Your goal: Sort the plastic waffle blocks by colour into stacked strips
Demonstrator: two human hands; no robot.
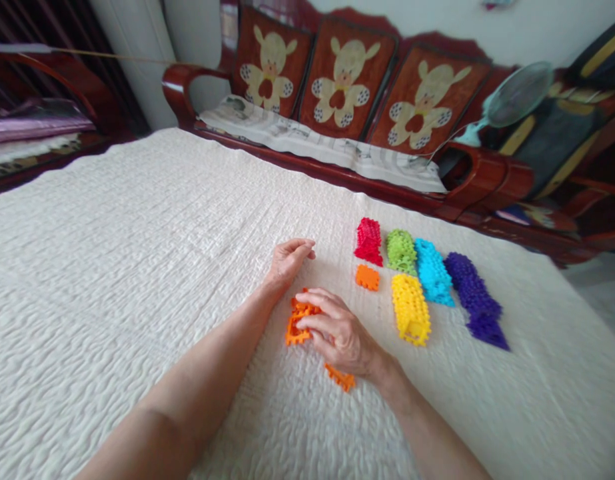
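Note:
My left hand [288, 263] is just above the white quilted cover, its fingers curled and pressed together. Whether something small is between them I cannot make out. Lower and to the right, my right hand [344, 333] reaches over orange interlocking building tiles [298, 329], its curved fingers gripping at them and hiding part of the pile. Another orange tile [340, 378] lies below this hand, partly covered by it. A single flat orange tile [368, 277] rests apart, up and to the right.
Stacks of notched tiles lie to the right: red [369, 241], green [401, 251], blue [434, 272], yellow [411, 309] and purple [474, 298]. The white quilted cover [137, 220] spreads beneath everything. Behind stands a wooden sofa [307, 165] with patterned cushions, and a fan [520, 95].

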